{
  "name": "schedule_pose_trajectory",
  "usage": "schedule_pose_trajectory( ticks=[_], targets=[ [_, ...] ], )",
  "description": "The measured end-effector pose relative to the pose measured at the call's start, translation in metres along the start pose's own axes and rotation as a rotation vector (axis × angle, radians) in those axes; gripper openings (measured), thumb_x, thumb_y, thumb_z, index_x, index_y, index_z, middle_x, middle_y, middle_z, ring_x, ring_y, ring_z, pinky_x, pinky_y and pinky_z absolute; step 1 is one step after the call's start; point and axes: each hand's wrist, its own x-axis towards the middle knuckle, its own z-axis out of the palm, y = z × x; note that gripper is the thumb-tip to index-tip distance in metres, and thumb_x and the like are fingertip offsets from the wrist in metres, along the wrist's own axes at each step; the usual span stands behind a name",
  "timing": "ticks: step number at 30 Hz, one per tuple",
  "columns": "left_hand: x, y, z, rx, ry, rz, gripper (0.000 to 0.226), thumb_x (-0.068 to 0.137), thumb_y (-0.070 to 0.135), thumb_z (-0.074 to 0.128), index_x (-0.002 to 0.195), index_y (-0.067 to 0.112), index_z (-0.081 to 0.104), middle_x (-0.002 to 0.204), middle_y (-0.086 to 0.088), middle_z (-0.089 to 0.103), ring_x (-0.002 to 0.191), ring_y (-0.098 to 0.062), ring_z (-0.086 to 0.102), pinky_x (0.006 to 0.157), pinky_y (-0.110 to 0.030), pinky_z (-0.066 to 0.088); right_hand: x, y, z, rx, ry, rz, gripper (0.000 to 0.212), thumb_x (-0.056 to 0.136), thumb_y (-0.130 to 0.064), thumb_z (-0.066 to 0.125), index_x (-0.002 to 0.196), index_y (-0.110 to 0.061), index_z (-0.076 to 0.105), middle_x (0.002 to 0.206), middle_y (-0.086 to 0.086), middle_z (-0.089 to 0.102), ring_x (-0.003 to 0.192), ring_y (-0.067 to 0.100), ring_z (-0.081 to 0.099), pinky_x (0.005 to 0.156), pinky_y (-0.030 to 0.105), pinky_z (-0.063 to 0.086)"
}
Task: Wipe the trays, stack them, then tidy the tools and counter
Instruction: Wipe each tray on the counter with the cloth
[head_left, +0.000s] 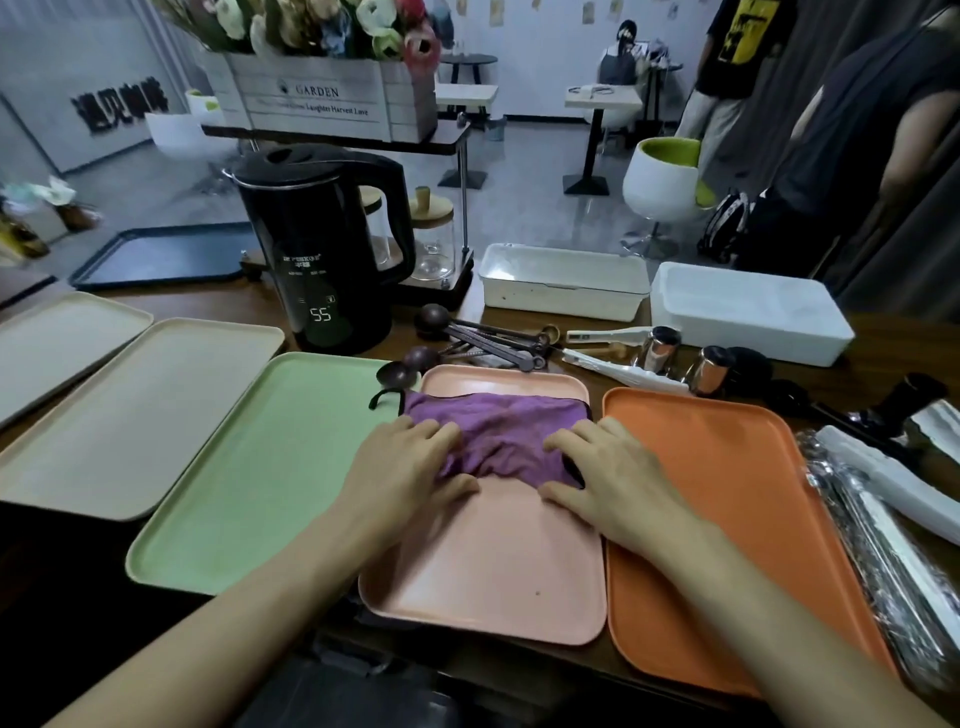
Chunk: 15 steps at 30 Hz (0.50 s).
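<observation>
A purple cloth (506, 428) lies bunched across the far half of the pink tray (488, 561) in front of me. My left hand (410, 467) presses flat on the cloth's left end, fingers spread. My right hand (608, 473) presses on its right end, fingers also straight. To the left lie a green tray (249, 467) and two beige trays (135, 415) (57, 343). An orange tray (727, 509) lies to the right. A dark tray (161, 254) sits at the far left.
A black kettle (322, 249) stands behind the trays. Dark measuring spoons (467, 343), metal cups (660, 348) and white tools lie beyond the pink tray. Two white bins (561, 280) (748, 312) stand at the back right. Foil rolls (883, 545) lie far right. People stand behind the counter.
</observation>
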Motion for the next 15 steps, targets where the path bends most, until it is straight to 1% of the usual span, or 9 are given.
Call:
schedule_pose_trajectory(
  ticks=[1,3,4,6,9,10,12,14,15],
  targets=[
    [0.004,0.005,0.001,-0.014,0.006,0.006,0.049,0.077,0.064,0.073,0.103,0.024,0.061,0.084,0.004,0.064,0.075,-0.027,0.058,0.059,-0.037,0.045,0.003,-0.003,0.001,-0.021,-0.023,0.006,0.041,0.088,-0.055,0.063,0.121,-0.033,0.058,0.110,-0.008,0.059,0.104,0.020,0.049,0.088,0.035,0.043],
    [0.013,0.016,0.005,-0.083,-0.052,-0.004,0.051,0.082,0.057,0.071,0.121,0.027,0.058,0.098,0.003,0.064,0.086,-0.027,0.062,0.062,-0.039,0.051,0.007,-0.008,0.003,-0.053,-0.054,0.032,0.034,0.093,-0.050,0.057,0.119,-0.030,0.059,0.109,-0.005,0.062,0.104,0.022,0.051,0.087,0.036,0.043],
    [0.018,0.021,0.007,-0.122,-0.088,-0.018,0.045,0.086,0.052,0.067,0.121,0.026,0.058,0.101,0.001,0.064,0.090,-0.028,0.064,0.063,-0.041,0.052,0.008,-0.011,0.004,-0.051,-0.054,0.056,0.027,0.094,-0.047,0.055,0.113,-0.028,0.061,0.106,-0.004,0.064,0.103,0.023,0.053,0.084,0.036,0.044],
    [0.027,0.026,0.009,-0.195,-0.105,-0.051,0.028,0.088,0.041,0.058,0.108,0.022,0.062,0.100,-0.002,0.066,0.091,-0.032,0.066,0.063,-0.043,0.053,0.010,-0.016,0.004,-0.004,-0.054,0.092,0.019,0.093,-0.044,0.056,0.100,-0.027,0.062,0.098,-0.002,0.068,0.100,0.025,0.058,0.077,0.036,0.045],
    [0.035,0.025,0.004,-0.334,0.012,-0.158,0.019,0.086,0.029,0.055,0.102,0.026,0.066,0.098,0.003,0.070,0.088,-0.024,0.066,0.066,-0.037,0.050,0.011,-0.020,-0.005,0.239,-0.136,0.085,0.020,0.091,-0.046,0.062,0.097,-0.029,0.071,0.095,-0.007,0.074,0.084,0.012,0.064,0.078,0.033,0.048],
    [0.036,0.024,-0.001,-0.423,0.050,-0.226,0.019,0.087,0.023,0.058,0.102,0.028,0.067,0.098,0.006,0.071,0.085,-0.018,0.065,0.067,-0.033,0.048,0.014,-0.019,-0.010,0.345,-0.145,0.071,0.019,0.091,-0.044,0.063,0.098,-0.031,0.074,0.095,-0.010,0.074,0.079,0.007,0.064,0.081,0.032,0.050],
    [0.039,0.022,-0.013,-0.696,0.054,-0.338,0.027,0.083,0.011,0.059,0.100,0.029,0.069,0.100,0.009,0.071,0.082,-0.010,0.066,0.070,-0.023,0.048,0.023,-0.010,-0.018,0.456,0.001,0.056,0.015,0.093,-0.036,0.065,0.104,-0.035,0.075,0.098,-0.014,0.074,0.081,0.004,0.063,0.083,0.030,0.049],
    [0.040,0.020,-0.024,-0.928,0.032,-0.337,0.034,0.077,0.008,0.054,0.098,0.028,0.071,0.105,0.005,0.070,0.088,-0.007,0.067,0.077,-0.023,0.050,0.034,-0.002,-0.028,0.464,0.135,0.027,0.033,0.091,-0.032,0.068,0.123,-0.042,0.067,0.108,-0.017,0.067,0.080,0.004,0.060,0.082,0.027,0.047],
    [0.041,0.018,-0.029,-1.024,0.021,-0.328,0.037,0.076,0.005,0.052,0.098,0.028,0.072,0.106,0.002,0.070,0.088,-0.008,0.067,0.078,-0.024,0.050,0.040,0.001,-0.031,0.446,0.112,0.003,0.046,0.090,-0.032,0.069,0.133,-0.045,0.060,0.118,-0.019,0.061,0.084,0.003,0.058,0.085,0.026,0.045]
  ],
)
